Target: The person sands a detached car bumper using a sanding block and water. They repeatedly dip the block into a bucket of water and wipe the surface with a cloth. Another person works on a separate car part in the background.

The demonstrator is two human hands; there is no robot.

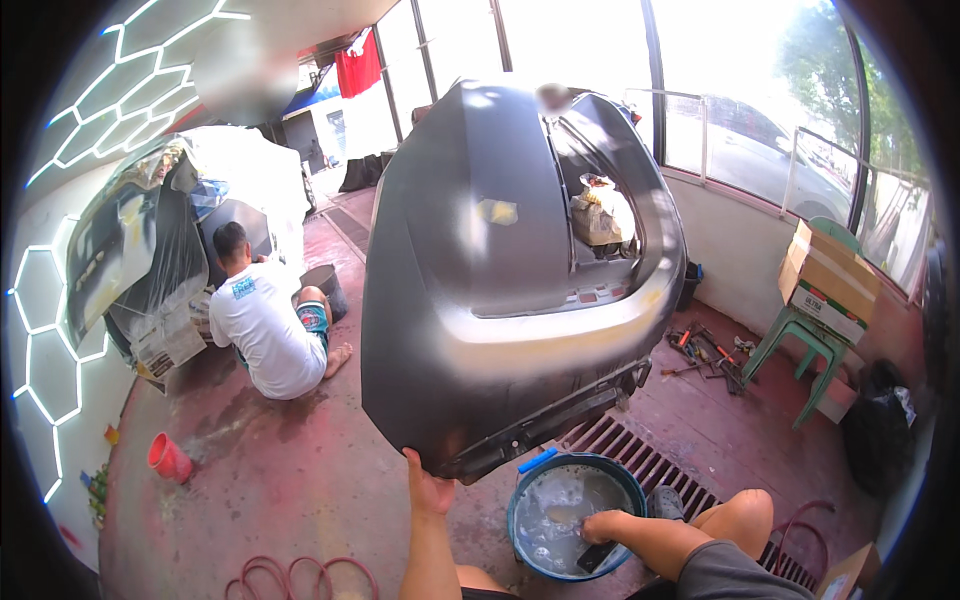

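My left hand (pixel 428 490) grips the near lower edge of the bumper (pixel 500 270), which stands upright on the floor in front of me. My right hand (pixel 603 527) is in the soapy basin (pixel 530 500), just right of the bumper edge, closed on a dark block (pixel 595 557). Far left, a person (pixel 265 325) sits beside a covered car (pixel 150 240).

Right hand (pixel 603 524) grip unclear (submerged).

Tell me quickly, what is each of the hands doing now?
Left hand: closed on the lower edge of the black car bumper, holding it upright.
Right hand: in the blue basin, gripping a dark flat object.
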